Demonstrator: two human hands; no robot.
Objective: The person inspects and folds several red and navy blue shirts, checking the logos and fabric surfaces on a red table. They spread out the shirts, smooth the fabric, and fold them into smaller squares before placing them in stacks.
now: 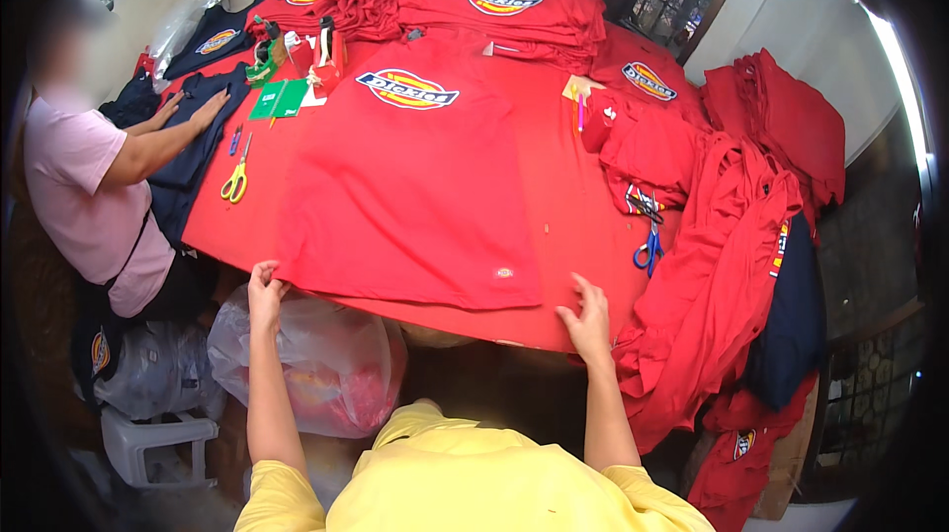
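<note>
A red sleeveless shirt point(415, 196) lies spread flat on the red-covered table, with a printed emblem on its chest and a small round patch near the lower right hem. My left hand point(265, 297) is closed at the lower left corner of the hem, thumb and fingers pinching the cloth. Just off the lower right corner, my right hand point(588, 319) is over the table edge with fingers apart and nothing in it.
Stacks of folded red shirts point(504, 13) line the back. Yellow scissors point(235, 176) lie at left, blue scissors point(649, 245) at right beside heaped red garments point(702, 265). A co-worker point(99, 166) handles a navy garment point(193, 136). A plastic bag point(316, 354) sits below the table.
</note>
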